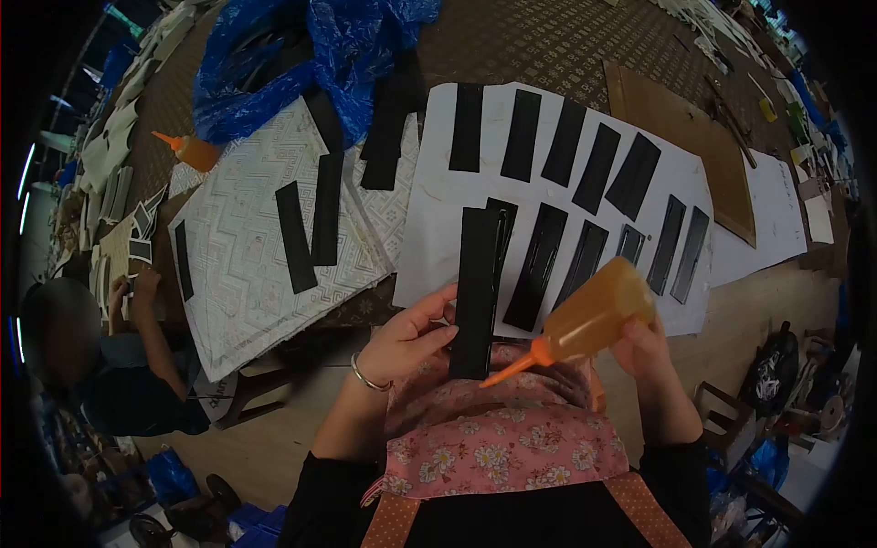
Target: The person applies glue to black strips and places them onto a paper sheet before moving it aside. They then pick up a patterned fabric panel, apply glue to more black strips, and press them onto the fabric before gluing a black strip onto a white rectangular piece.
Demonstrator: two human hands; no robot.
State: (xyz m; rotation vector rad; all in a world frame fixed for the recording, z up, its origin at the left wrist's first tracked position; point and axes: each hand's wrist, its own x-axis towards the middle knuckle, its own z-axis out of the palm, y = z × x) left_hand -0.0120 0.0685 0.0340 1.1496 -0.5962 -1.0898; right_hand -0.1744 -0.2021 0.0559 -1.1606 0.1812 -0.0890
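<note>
Your left fingers point(438, 300) pinched a black strip point(473, 292) near the bench point(530, 36) edge, while your right fingers point(641, 334) gripped the amber bottle point(598, 310), whose down-tilted nozzle point(508, 367) could have dripped onto your apron point(512, 457) if over-squeezed

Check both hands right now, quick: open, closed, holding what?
Left hand: closed, holding a black strip.
Right hand: closed around an orange-tipped bottle.

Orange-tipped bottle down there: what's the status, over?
Left hand: holding a black strip. Right hand: gripping the bottle, nozzle angled down near the strip's lower end. Nothing visibly in the way; other strips lie on the white sheet.
</note>
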